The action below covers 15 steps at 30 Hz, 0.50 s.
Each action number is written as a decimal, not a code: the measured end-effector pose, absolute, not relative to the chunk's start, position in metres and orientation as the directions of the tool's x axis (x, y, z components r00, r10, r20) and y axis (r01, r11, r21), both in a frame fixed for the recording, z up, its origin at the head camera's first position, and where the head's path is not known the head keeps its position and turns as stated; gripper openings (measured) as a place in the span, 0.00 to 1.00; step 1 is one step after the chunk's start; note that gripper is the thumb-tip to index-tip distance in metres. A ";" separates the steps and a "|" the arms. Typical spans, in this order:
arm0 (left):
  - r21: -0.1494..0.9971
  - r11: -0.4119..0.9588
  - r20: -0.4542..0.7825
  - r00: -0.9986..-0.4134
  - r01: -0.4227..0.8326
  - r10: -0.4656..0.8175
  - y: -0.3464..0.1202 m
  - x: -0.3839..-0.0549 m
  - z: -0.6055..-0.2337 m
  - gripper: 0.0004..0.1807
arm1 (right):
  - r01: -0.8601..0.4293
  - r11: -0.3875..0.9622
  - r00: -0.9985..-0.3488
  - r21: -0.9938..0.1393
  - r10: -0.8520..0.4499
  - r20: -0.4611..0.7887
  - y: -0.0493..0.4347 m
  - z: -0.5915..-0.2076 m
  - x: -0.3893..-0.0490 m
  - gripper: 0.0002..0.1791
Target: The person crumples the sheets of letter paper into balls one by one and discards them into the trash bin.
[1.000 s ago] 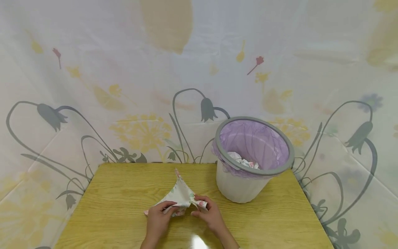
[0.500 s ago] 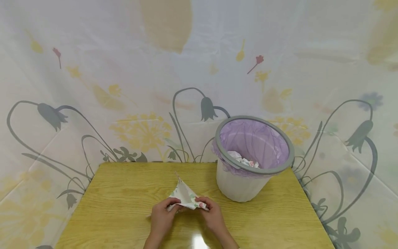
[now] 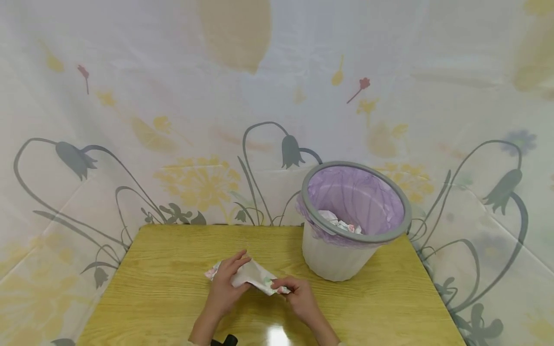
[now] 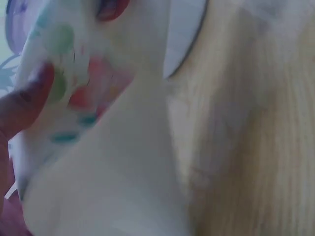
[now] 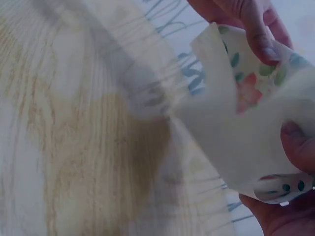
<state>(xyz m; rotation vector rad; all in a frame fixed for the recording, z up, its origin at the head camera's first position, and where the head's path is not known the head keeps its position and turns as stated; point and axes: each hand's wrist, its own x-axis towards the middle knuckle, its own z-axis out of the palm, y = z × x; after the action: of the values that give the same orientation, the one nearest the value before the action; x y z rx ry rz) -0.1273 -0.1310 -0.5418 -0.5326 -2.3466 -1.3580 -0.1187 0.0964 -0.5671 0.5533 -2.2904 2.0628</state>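
Between both hands is a sheet of floral paper [image 3: 255, 276], white with pink flowers and green leaves, its edges partly folded over. The left hand [image 3: 226, 283] holds its left side, fingers reaching over the far part; in the right wrist view its thumb [image 5: 266, 49] lies on the printed side. At the right end, the right hand [image 3: 298, 297] pinches a folded corner, thumb [image 5: 298, 142] on the plain face and fingers underneath. In the left wrist view the paper [image 4: 113, 157] is blurred and fills much of the picture.
A white bin [image 3: 335, 262] with a grey rim and purple liner [image 3: 359, 192] stands on the wooden table [image 3: 173, 259], right of the hands. Crumpled pieces of paper [image 3: 339, 223] lie inside it. A flower-printed curtain [image 3: 195, 120] hangs behind.
The left hand's fingers have moved away from the body and spread across the paper, whose left part has shifted. The right hand keeps its corner, slightly lower. A dark object appears below the left wrist.
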 end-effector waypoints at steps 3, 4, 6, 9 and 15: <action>0.760 0.422 0.470 -0.866 0.495 0.170 -0.132 -0.129 -0.536 0.37 | -0.298 0.053 -0.908 -0.953 -0.326 0.265 0.098 -0.562 -0.118 0.06; 0.763 0.406 0.470 -0.863 0.503 0.185 -0.132 -0.129 -0.535 0.37 | -0.305 0.049 -0.899 -0.951 -0.344 0.271 0.098 -0.560 -0.117 0.07; 0.770 0.372 0.473 -0.855 0.519 0.214 -0.131 -0.128 -0.534 0.34 | -0.320 0.035 -0.887 -0.947 -0.362 0.286 0.099 -0.555 -0.117 0.07; 0.785 0.328 0.463 -0.849 0.526 0.254 -0.130 -0.127 -0.534 0.26 | -0.326 0.005 -0.883 -0.945 -0.359 0.303 0.100 -0.548 -0.116 0.08; 0.870 0.256 0.356 -0.897 0.421 0.263 -0.125 -0.122 -0.536 0.15 | -0.317 -0.067 -0.884 -0.946 -0.340 0.320 0.103 -0.544 -0.115 0.05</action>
<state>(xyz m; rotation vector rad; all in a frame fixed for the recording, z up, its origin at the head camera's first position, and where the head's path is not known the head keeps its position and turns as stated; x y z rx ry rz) -0.1222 -0.1247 -0.5361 -0.6518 -2.3767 -1.7161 -0.1149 0.1032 -0.5435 0.7598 -2.1575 2.1784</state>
